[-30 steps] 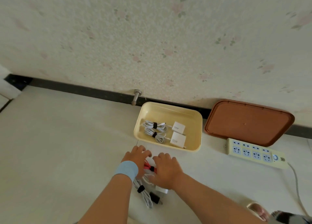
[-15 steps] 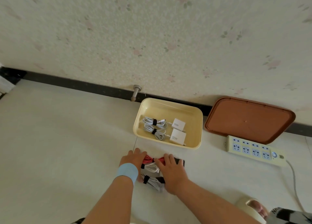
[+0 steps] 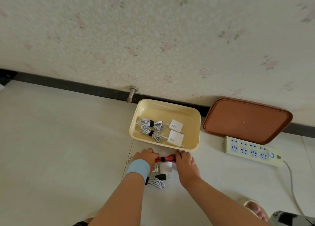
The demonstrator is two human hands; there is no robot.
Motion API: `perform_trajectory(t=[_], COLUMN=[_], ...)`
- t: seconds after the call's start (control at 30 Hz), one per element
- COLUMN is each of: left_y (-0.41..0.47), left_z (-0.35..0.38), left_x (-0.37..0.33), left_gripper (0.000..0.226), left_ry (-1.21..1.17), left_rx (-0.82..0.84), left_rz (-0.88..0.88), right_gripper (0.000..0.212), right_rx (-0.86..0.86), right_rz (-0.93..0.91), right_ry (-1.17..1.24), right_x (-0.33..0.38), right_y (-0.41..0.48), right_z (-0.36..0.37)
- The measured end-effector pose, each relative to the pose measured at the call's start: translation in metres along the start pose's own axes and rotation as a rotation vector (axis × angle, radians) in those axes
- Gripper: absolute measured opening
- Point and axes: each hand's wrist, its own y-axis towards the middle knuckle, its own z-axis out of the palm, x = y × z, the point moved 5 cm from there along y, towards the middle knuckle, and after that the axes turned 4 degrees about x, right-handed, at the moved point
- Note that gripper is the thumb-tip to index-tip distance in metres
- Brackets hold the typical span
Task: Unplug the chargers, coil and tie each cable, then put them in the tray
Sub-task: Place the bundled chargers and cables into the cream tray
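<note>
Chargers (image 3: 175,139) in tray (image 3: 191,122): 90W, 120W

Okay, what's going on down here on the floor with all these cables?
A person is tidying up. The left hand and right hand sit at either end of a tied red cable on the floor, just short of the tray. The tray already holds two tied white cables and two chargers. Nothing is plugged into the power strip.
</note>
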Motion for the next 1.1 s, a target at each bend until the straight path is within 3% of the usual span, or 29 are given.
perform_trajectory(t=[0.1, 0.27, 0.33, 0.53, 0.63, 0.83, 0.97, 1.1], left_y=[0.004, -0.006, -0.016, -0.043, -0.042, -0.002, 0.021, 0.036], left_z=[0.001, -0.008, -0.022, -0.074, -0.100, -0.131, -0.133, -0.137], left_x=[-0.001, 0.007, 0.017, 0.042, 0.044, 0.041, 0.043, 0.043], left_gripper=[0.042, 0.031, 0.029, 0.016, 0.020, 0.023, 0.031, 0.031], left_ry=[0.022, 0.045, -0.056, -0.271, -0.302, -0.363, -0.426, -0.247], left_rx=[-0.013, -0.131, -0.236, -0.537, -0.600, -0.631, -0.651, -0.634], left_rz=[-0.017, 0.006, -0.007, -0.061, -0.033, -0.025, -0.095, -0.162], right_gripper=[0.071, 0.055, 0.049, 0.056, 0.055, 0.035, 0.034, 0.041], right_rx=[0.074, 0.090, 0.042, -0.206, -0.315, -0.341, -0.317, -0.302], right_rz=[0.073, -0.075, -0.128, -0.248, -0.167, -0.010, 0.087, 0.113], right_ry=[-0.045, 0.064, 0.198, 0.526, 0.614, 0.686, 0.515, 0.592], right_x=[-0.006, -0.004, -0.001, -0.003, -0.015, -0.038, -0.051, -0.050], right_y=[0.000, -0.004, -0.008, -0.008, 0.009, 0.062, 0.087, 0.110], right_z=[-0.002, -0.012, -0.024, -0.075, -0.098, -0.128, -0.134, -0.130])
